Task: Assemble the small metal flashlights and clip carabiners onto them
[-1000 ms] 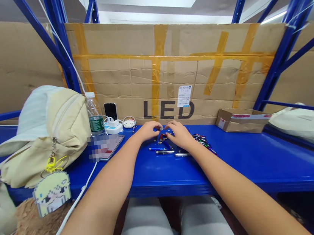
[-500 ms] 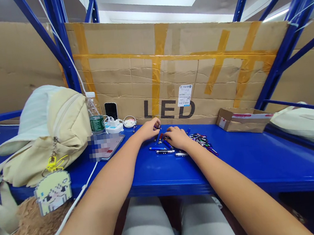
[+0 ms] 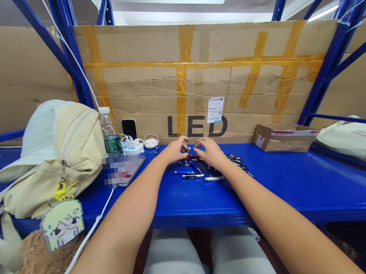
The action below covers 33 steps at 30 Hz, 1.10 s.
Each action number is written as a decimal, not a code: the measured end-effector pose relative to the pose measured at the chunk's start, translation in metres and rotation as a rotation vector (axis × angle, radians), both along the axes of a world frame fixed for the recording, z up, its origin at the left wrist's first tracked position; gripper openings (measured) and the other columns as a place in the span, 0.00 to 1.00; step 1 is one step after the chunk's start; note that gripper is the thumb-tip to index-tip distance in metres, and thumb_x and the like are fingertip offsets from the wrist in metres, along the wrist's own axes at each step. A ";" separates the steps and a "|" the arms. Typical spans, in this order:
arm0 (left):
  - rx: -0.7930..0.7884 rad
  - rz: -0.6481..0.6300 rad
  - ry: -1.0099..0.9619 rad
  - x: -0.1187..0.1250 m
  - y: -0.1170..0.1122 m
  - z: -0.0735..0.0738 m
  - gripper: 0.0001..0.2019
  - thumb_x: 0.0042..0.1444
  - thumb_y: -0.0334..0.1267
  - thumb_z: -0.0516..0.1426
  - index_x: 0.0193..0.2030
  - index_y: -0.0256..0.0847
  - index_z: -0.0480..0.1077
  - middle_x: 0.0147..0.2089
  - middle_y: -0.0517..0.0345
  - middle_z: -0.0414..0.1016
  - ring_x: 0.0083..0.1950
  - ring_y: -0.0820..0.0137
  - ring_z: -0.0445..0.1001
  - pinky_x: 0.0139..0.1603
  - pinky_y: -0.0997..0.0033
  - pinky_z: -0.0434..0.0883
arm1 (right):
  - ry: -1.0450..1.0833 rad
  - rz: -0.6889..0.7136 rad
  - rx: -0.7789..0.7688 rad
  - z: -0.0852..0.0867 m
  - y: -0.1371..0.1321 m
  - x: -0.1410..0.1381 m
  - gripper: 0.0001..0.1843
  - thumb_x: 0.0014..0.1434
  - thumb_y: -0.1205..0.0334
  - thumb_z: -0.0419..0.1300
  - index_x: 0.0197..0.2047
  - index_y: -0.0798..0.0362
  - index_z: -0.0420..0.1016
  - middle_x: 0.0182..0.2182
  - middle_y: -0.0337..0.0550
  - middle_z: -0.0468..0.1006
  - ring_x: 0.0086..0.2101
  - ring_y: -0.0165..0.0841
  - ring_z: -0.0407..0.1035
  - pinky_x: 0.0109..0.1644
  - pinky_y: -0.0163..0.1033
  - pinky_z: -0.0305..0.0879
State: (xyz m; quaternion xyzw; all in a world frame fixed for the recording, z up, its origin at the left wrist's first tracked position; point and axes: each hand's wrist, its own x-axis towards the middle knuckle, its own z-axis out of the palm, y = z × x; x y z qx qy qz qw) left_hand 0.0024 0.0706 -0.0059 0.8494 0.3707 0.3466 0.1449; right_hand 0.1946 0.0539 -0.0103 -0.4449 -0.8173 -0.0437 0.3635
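Observation:
My left hand (image 3: 174,150) is over the blue table with its fingers curled together. A small dark thing seems to be at its fingertips, too small to make out. Just to the right, my right hand (image 3: 210,152) has its thumb and fingers apart, with nothing visible between them. Below the hands lie small pen-shaped metal cylinders: a blue one (image 3: 184,172), a black one (image 3: 192,176) and a silver one (image 3: 213,178). A red one (image 3: 187,159) is between the hands. Partly hidden behind my right wrist is a pile of mixed-colour ones (image 3: 238,161).
A cardboard box (image 3: 285,138) stands at the back right, before a tall cardboard panel (image 3: 154,96). On the left are a backpack (image 3: 82,145), a bottle (image 3: 111,134), a power strip (image 3: 133,147) and a flat tablet-like device (image 3: 130,170). A white cable (image 3: 95,223) crosses the table edge.
My right hand has lifted slightly and moved a little right, its thumb and fingers spreading away from the red cylinder. The left hand has barely moved.

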 end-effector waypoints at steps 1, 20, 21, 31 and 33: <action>-0.009 -0.023 0.006 0.001 -0.001 0.000 0.26 0.45 0.30 0.60 0.53 0.37 0.60 0.40 0.53 0.77 0.41 0.67 0.76 0.45 0.66 0.72 | 0.048 0.018 0.021 0.001 0.000 0.000 0.07 0.58 0.62 0.57 0.37 0.52 0.77 0.46 0.48 0.75 0.49 0.39 0.67 0.55 0.48 0.62; -0.010 -0.073 -0.016 0.006 -0.003 0.002 0.29 0.45 0.27 0.58 0.57 0.37 0.60 0.41 0.54 0.78 0.42 0.68 0.77 0.47 0.67 0.72 | -0.100 0.040 0.074 0.004 -0.013 -0.002 0.10 0.58 0.65 0.56 0.44 0.51 0.74 0.45 0.48 0.74 0.48 0.40 0.67 0.53 0.46 0.63; -0.011 -0.070 -0.011 0.006 -0.003 0.002 0.29 0.45 0.27 0.59 0.57 0.37 0.60 0.41 0.53 0.78 0.42 0.68 0.77 0.46 0.67 0.72 | -0.135 0.033 0.073 0.005 -0.015 -0.002 0.10 0.58 0.65 0.56 0.43 0.51 0.74 0.45 0.48 0.74 0.47 0.40 0.66 0.53 0.46 0.63; 0.029 -0.016 0.022 0.004 -0.005 0.004 0.26 0.46 0.28 0.59 0.55 0.39 0.63 0.40 0.56 0.77 0.42 0.68 0.76 0.47 0.67 0.72 | -0.116 -0.056 -0.003 0.001 -0.013 -0.001 0.14 0.58 0.67 0.55 0.48 0.53 0.71 0.47 0.51 0.73 0.49 0.42 0.66 0.52 0.47 0.63; 0.039 0.016 0.030 0.003 -0.004 0.003 0.26 0.46 0.28 0.60 0.55 0.39 0.63 0.39 0.56 0.77 0.41 0.68 0.76 0.47 0.67 0.72 | -0.193 -0.115 -0.036 0.000 -0.011 0.001 0.12 0.58 0.66 0.55 0.45 0.52 0.74 0.47 0.53 0.73 0.48 0.45 0.66 0.50 0.50 0.64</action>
